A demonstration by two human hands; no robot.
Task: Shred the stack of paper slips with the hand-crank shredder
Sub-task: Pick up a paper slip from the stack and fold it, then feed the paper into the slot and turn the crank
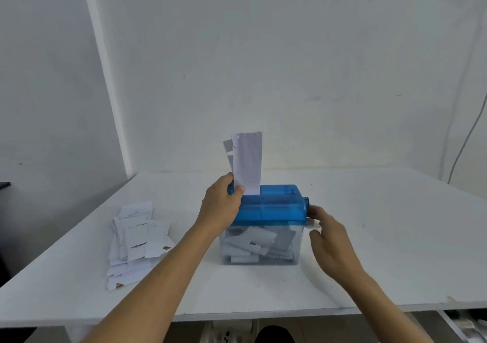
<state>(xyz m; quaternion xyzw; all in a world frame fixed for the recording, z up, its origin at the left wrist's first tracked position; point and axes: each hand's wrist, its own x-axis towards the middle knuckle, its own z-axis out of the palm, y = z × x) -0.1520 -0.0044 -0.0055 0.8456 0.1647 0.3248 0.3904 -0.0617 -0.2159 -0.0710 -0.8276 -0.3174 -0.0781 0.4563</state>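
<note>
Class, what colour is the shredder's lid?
The plastic shredder lid is translucent blue; head view shows it best.

The hand-crank shredder (271, 207), blue top on a clear shred-filled bin, stands between the left hand (221, 208) and right hand (332, 242). Upright slips (249, 163) occupy its slot, pinched by the left hand. The loose stack (137, 240) lies flat, left of that hand.

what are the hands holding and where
Left hand pinches the upright white paper slip near its lower left edge; right hand grips the blue shredder's white crank knob.
</note>
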